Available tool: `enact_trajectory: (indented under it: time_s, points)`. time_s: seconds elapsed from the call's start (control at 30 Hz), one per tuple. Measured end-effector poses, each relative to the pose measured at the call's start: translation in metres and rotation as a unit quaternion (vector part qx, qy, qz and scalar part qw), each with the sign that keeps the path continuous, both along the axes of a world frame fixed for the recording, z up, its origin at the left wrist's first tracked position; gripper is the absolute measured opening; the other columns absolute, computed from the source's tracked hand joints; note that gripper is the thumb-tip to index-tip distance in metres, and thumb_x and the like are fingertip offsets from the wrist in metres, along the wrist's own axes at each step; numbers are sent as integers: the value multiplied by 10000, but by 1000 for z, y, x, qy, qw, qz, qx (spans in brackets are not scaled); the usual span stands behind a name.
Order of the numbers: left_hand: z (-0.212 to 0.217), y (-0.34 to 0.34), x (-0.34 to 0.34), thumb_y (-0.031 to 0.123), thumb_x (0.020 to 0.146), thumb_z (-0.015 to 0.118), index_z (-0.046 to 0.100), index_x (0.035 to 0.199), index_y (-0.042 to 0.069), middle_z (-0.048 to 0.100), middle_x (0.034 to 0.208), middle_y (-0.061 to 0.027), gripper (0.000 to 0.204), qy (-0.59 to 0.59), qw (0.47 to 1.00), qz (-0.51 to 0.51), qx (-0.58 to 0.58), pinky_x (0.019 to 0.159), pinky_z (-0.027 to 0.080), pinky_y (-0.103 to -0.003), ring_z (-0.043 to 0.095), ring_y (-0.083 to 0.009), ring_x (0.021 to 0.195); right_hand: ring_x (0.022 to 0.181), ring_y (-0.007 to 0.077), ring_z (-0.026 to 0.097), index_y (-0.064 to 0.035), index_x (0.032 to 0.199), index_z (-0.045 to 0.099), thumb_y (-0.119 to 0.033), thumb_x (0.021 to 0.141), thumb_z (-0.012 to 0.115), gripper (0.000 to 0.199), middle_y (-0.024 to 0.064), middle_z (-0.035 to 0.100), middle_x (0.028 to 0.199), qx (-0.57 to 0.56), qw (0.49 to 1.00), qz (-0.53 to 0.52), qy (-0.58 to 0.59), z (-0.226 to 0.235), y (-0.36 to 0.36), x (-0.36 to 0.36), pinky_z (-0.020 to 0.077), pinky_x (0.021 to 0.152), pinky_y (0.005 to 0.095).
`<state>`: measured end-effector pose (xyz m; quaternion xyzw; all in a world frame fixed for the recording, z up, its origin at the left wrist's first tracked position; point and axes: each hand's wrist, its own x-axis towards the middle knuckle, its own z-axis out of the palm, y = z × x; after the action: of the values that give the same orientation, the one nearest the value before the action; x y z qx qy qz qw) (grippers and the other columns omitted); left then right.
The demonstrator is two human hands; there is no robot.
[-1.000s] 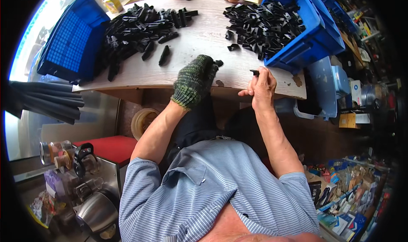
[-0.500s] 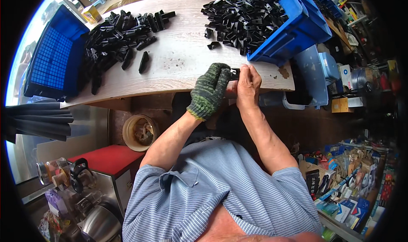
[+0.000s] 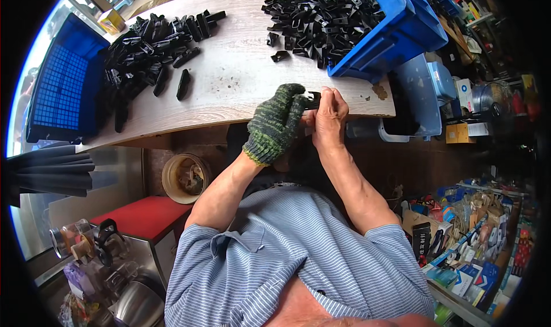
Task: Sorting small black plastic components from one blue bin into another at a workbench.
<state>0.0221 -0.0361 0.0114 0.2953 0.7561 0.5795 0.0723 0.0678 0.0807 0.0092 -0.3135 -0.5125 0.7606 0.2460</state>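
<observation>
At the near edge of the table, a small black plastic part [image 3: 313,100] is held between my two hands. My left hand [image 3: 274,123], in a green and black knit glove, is closed around one end of it. The bare right hand [image 3: 330,115] pinches the other end with thumb and fingers. Much of the part is hidden by the fingers. Beyond my hands to the right lies a heap of short black clip-like parts [image 3: 321,23]. A heap of longer black parts [image 3: 152,43] lies to the left, with one loose long part [image 3: 183,85] nearer me.
A blue basket [image 3: 57,92] stands tilted at the table's left end. At the right, a blue crate [image 3: 373,54] lies beside the heap. A translucent tub [image 3: 422,94] is by the table's right end. Below left are a round bucket [image 3: 185,179] and a red-topped cabinet [image 3: 143,215].
The whole view has shifted slightly, so the table and heaps sit a little further left. Both hands still hold the black part together at the table edge, with little change in grip.
</observation>
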Motion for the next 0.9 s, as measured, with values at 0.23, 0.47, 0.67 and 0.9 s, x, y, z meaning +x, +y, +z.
enact_trajectory:
  time_s: [0.23,0.47,0.67,0.9]
  points:
    - [2,12,8,193,990,545,588,1220,55,691,982,-197,271,-47,999,17,17,741,520,-428,681,-359,876,399,103,482,-150,744,502,-307,967,565,280,-36,434,592,47,998,6,30,-13,6,3,398,383,254]
    - [3,5,-1,133,1002,532,606,1208,37,664,864,-131,239,-74,997,8,37,694,494,-334,590,-189,714,329,118,423,-128,760,487,-277,981,540,273,-21,429,579,16,1000,8,17,-10,7,2,392,337,292]
    - [9,33,19,165,984,522,537,1305,61,680,924,-199,338,-34,997,57,-34,722,504,-454,654,-371,799,596,28,360,-138,712,437,-161,973,532,279,-78,401,663,12,996,18,87,-5,9,9,349,538,224]
    - [-9,39,20,193,986,518,535,1256,60,667,924,-217,301,8,998,59,0,690,502,-490,649,-414,803,645,23,307,-138,670,399,-107,956,534,317,-98,356,683,47,994,19,100,-23,16,7,297,563,241]
